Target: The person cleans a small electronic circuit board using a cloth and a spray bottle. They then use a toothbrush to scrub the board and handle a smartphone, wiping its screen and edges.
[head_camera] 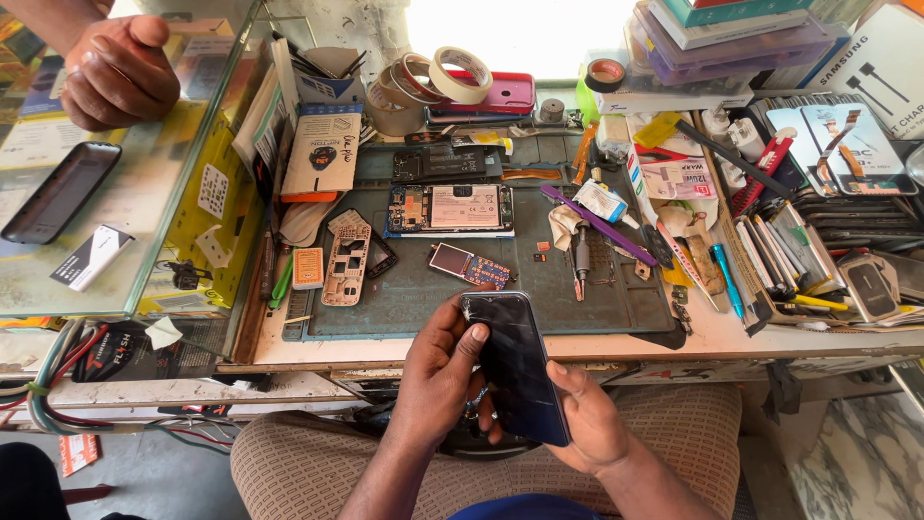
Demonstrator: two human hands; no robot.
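A dark smartphone (515, 366) with a cracked glossy face is held over my lap, just below the workbench edge. My right hand (592, 424) cradles its lower right side from beneath. My left hand (438, 380) is against its left edge, with the thumb pressed on the upper left corner of the glass. On the grey work mat (577, 299) lie an opened phone with its battery showing (449, 208), a small circuit board with a screen (469, 264) and a pale keypad frame (346, 263).
Another person's fist (117, 69) rests on a glass counter (125, 193) at the upper left, near a black phone (60, 191). Tape rolls (423, 82), a purple pry tool (599, 223), tweezers, pens and stacked boxes crowd the bench's back and right.
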